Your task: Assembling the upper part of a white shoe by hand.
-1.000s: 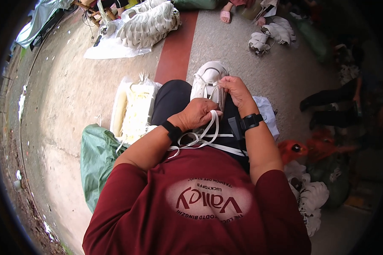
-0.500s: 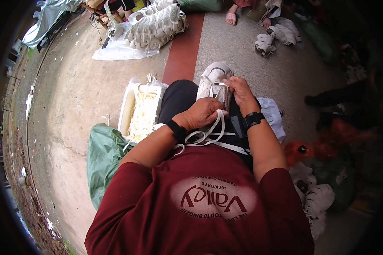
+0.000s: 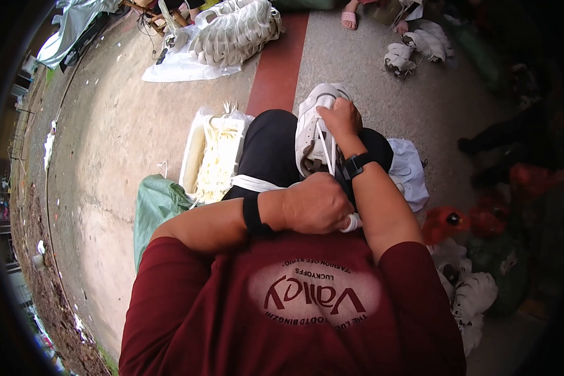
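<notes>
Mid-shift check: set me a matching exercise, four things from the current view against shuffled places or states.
Things:
1. left hand
2. right hand
3. tray of pale laces
4. sandal

Places or states:
A. pink, near the top edge of the view
B. on the upper of the white shoe
C. just left of the left thigh
D. closed, gripping white lace in front of the shirt

Pairs: 1-D, 2-B, 3-C, 4-A
</notes>
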Available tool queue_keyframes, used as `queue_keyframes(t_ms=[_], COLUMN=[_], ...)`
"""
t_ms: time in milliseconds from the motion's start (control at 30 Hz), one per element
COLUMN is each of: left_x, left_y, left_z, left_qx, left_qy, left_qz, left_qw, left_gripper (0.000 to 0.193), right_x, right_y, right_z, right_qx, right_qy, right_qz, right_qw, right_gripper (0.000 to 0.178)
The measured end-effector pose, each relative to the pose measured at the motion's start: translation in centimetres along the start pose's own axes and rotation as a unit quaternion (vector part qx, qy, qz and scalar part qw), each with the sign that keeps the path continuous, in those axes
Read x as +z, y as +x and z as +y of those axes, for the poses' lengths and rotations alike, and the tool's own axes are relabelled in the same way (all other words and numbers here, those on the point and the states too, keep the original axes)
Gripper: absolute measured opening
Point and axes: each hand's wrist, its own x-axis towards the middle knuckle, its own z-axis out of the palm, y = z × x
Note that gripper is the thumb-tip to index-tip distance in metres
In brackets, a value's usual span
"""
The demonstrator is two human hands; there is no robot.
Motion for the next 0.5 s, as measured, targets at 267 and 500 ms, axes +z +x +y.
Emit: queue_keyframes(t_ms=[267,500], left_x=[-0.1,-0.2], left_y=[-0.9,-1.4], left_z=[0.9,1.4], left_qx=[-0.004,0.025], left_qy=[0.020,-0.022], left_qz=[0.041,0.140], left_qw=[0.999,0.990], left_gripper=[0.010,0.015], right_x=[1.5,0.6], right_y=[1.0,0.3], right_z=[1.0,6.5], right_qx=[0.000,-0.108], right_qy=[-0.006,0.361], right_qz=[0.066,-0.039], right_qw=[0.998,0.925], right_gripper=[0.035,0.020])
